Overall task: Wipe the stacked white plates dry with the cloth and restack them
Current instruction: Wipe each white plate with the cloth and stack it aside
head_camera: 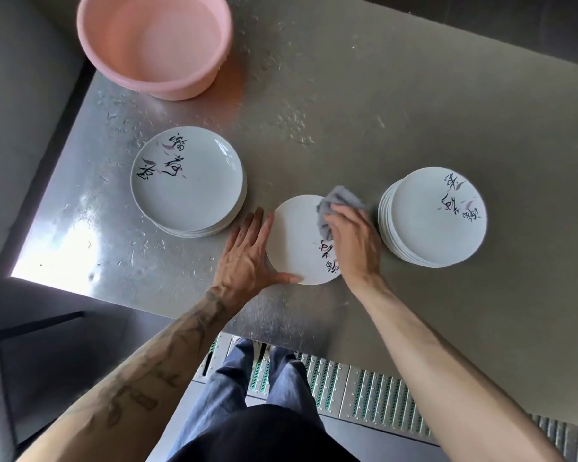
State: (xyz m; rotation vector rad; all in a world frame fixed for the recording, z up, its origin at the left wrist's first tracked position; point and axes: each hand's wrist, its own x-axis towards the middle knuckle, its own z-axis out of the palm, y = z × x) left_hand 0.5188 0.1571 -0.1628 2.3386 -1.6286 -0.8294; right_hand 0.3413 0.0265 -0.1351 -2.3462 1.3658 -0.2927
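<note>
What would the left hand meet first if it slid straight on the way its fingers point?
Likely nothing: the left hand points up-right through the gap between the left plate stack and the single plate it steadies, onto bare, wet table. It may graze the stack's rim; depth is unclear.

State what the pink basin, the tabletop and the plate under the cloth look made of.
Pink basin: likely plastic, matte, thin moulded rim. Tabletop: brushed metal, probably stainless steel, with hazy glare. Plate: glazed ceramic, seemingly, smooth white with printed brushwork.
</note>
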